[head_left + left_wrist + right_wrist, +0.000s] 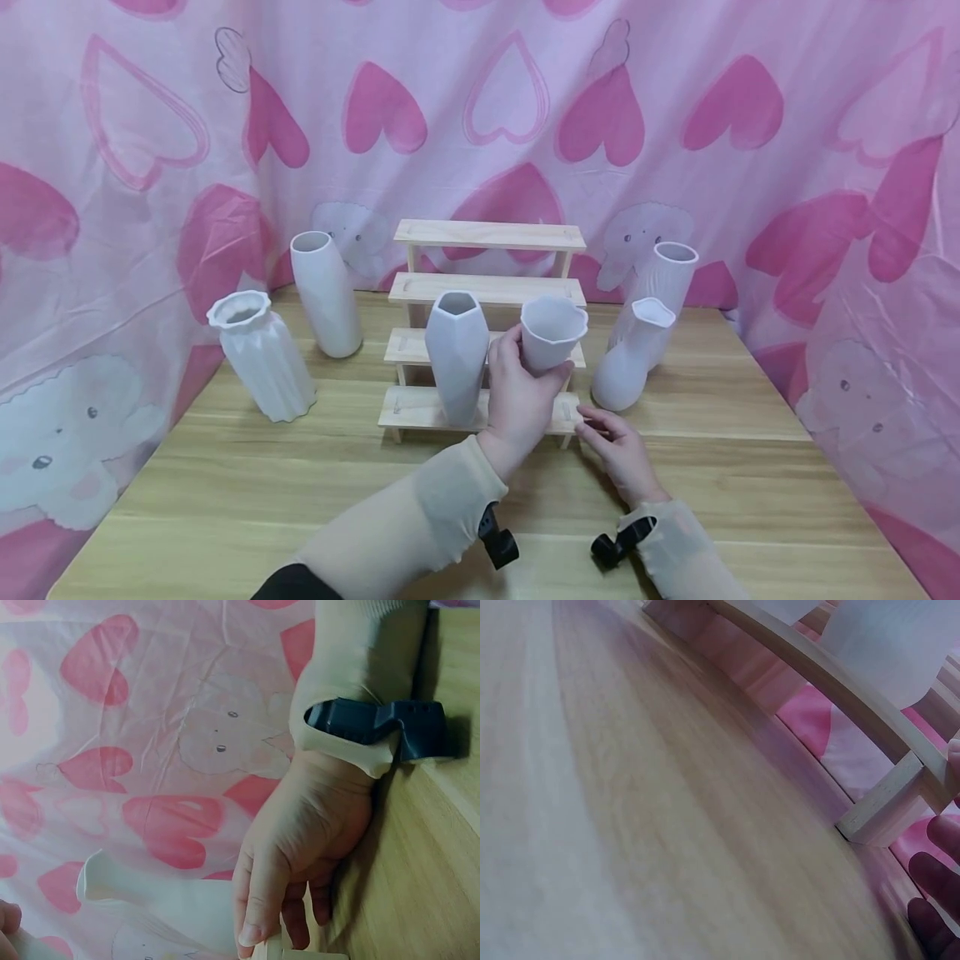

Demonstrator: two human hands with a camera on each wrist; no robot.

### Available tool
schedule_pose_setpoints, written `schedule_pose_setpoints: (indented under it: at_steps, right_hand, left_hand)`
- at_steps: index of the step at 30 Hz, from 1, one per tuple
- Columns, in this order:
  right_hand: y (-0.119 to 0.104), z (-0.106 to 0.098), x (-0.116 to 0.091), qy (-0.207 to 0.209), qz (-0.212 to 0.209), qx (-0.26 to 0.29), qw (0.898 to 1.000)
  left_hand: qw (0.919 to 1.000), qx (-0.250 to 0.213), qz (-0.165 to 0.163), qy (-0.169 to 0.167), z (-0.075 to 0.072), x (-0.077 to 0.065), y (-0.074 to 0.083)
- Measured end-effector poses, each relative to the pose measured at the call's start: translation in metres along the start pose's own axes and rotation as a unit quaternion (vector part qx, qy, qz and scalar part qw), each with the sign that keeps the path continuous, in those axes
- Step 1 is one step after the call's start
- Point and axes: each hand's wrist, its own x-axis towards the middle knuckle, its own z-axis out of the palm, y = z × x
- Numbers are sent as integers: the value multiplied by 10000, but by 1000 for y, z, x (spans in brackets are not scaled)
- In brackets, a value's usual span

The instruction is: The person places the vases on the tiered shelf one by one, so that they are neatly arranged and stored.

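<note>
A white vase (552, 329) with a flared, wavy rim is held by my left hand (522, 400), upright in front of the right side of the tiered wooden stand (486, 290). Only fingertips of this hand (9, 930) show at the left wrist view's edge. With thumb and fingers my right hand (624, 458) pinches the right end of the stand's lowest step; the left wrist view shows this hand (304, 832) from the side. On that step stands a white faceted vase (456, 358), left of my left hand. In the right wrist view, fingers (937, 877) appear beside the stand's leg (885, 801).
Left of the stand are a tall smooth white vase (326, 296) and a ribbed white vase (262, 358). To its right stand a narrow-necked vase (630, 358) and a tall textured vase (672, 279) behind. A pink heart-patterned curtain (465, 100) surrounds the wooden table (247, 517).
</note>
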Motion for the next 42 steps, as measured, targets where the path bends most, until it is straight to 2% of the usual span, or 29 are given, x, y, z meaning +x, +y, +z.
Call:
schedule_pose_setpoints:
  at_steps: [4,7,11,14,17,23,28,30,33,37,42]
  right_hand:
    - [0,0,0,1,22,-12,10000]
    - [-1,0,0,8,42,-12,10000]
    - [-2,0,0,0,62,34,10000]
    - [-2,0,0,-21,79,86,9999]
    - [-2,0,0,-31,109,102,9999]
    - [-3,0,-1,-16,99,97,9999]
    - [-4,0,-1,-27,43,77,10000]
    - [-4,1,-1,-22,38,72,10000]
    - [-4,1,-1,-18,64,67,10000]
    - [-4,0,-1,-36,118,46,9999]
    - [-4,0,0,-33,129,-28,9999]
  left_hand:
    - [9998,42,123,130,2,-2,-1]
    - [9988,14,319,362,5,-2,-2]
    - [9940,78,827,710,10,-2,-3]
    - [9902,155,1115,828,12,-1,-4]
    - [9889,140,1209,854,13,0,-5]
    - [9895,13,1183,833,14,1,-8]
    - [9937,-139,914,630,12,-5,-12]
    - [9958,-151,769,467,10,-11,-15]
    - [9971,-36,725,228,4,-22,-20]
    - [9958,84,908,-37,-10,-40,-25]
    - [9914,-163,1179,-539,-40,-53,-31]
